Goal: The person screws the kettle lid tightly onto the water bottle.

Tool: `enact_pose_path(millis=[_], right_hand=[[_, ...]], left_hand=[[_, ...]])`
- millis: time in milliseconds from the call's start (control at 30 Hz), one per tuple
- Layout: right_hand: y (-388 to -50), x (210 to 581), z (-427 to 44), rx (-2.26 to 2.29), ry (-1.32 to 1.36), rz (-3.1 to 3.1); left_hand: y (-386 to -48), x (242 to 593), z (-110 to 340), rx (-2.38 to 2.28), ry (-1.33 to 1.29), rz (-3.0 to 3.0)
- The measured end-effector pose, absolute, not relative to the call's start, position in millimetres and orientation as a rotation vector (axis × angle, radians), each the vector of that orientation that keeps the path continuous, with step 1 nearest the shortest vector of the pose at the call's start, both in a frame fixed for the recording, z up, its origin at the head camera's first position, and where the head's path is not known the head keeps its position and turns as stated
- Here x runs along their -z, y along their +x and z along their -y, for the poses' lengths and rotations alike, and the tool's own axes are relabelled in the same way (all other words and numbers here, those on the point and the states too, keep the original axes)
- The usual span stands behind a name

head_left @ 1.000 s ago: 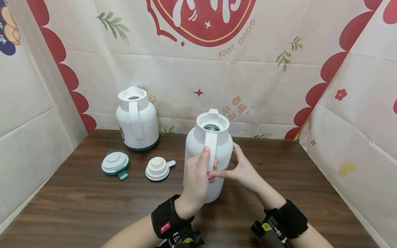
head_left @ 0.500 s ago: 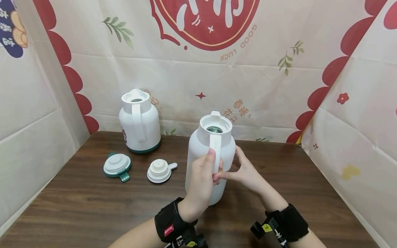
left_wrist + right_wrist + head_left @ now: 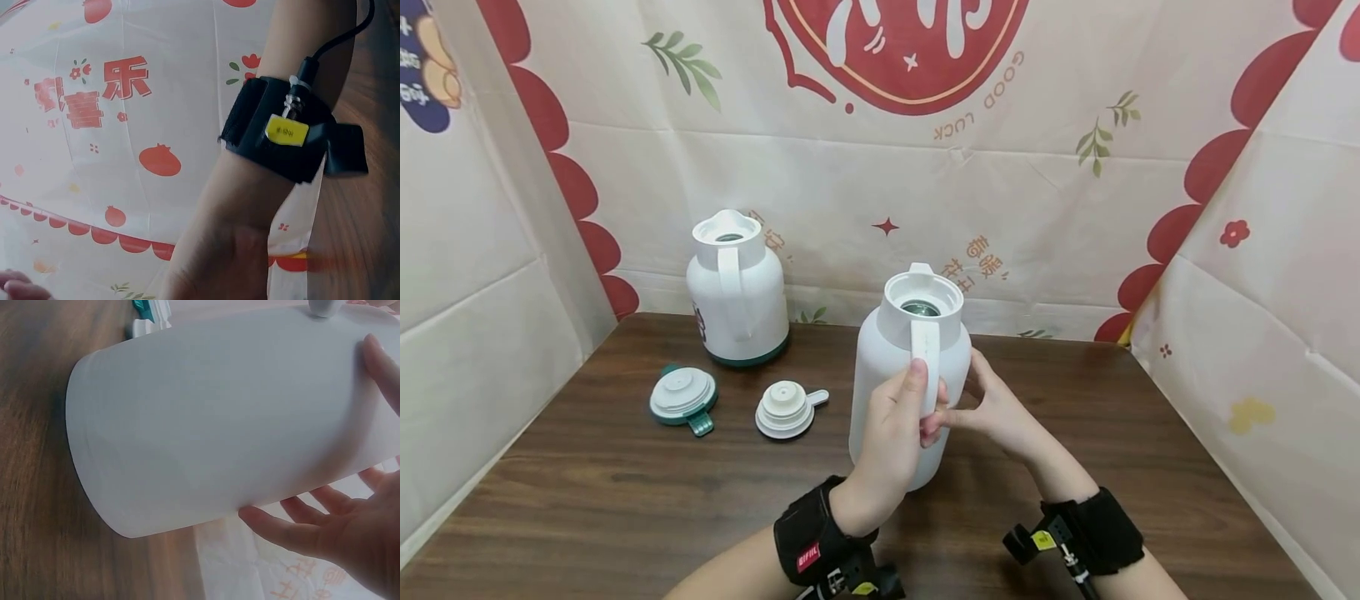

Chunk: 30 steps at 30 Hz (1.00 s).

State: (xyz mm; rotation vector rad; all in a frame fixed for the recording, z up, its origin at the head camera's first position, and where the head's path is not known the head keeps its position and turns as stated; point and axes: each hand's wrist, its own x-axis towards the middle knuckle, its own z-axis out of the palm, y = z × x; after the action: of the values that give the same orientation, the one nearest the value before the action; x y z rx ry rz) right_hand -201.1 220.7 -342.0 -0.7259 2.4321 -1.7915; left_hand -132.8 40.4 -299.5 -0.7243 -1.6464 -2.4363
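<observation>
A tall white thermos jug (image 3: 917,367) is upright at the middle of the table, its mouth uncovered and a silvery lining showing inside. My left hand (image 3: 887,433) grips the jug's handle (image 3: 927,358), thumb on top. On the jug's right side, my right hand (image 3: 992,408) holds the body between thumb and spread fingers. Its thumb reaches near the left fingertips. In the right wrist view, several right fingertips (image 3: 253,515) touch the white wall. The left wrist view mostly shows a forearm with a black strap (image 3: 275,131); the jug is out of that view.
A shorter white jug (image 3: 737,292) with a green base stands at the back left, also uncovered. Before it lie a green-and-white lid (image 3: 682,396) and a white lid (image 3: 784,410) with a tab. Printed cloth (image 3: 850,192) walls in the wooden table (image 3: 625,500).
Over the last second the view shifts slightly. Both hands stay on the tall jug, and the lids and shorter jug keep their places.
</observation>
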Motion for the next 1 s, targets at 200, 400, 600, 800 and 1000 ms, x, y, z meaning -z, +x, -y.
enact_pose_path(millis=[200,400,600,800,1000], right_hand=[[-190,331,-226,1.758,-0.723,-2.504],[-174,311,-222,1.878,-0.690,-2.602],[-156,293,-207,2.280,-0.706,-2.583],[-145,282,-197,2.351,-0.840,-2.515],[-147,282,-185,2.370,-1.001,-2.264]], left_hand=[[-132,296,-30,2.345,-0.887,1.807],[-138,289,-14,2.191,-0.995,2.021],[-145,281,7,2.098,-0.910,2.146],[-157,276,29,2.112,-0.856,2.083],[-172,278,53,2.104,-0.691,2.078]])
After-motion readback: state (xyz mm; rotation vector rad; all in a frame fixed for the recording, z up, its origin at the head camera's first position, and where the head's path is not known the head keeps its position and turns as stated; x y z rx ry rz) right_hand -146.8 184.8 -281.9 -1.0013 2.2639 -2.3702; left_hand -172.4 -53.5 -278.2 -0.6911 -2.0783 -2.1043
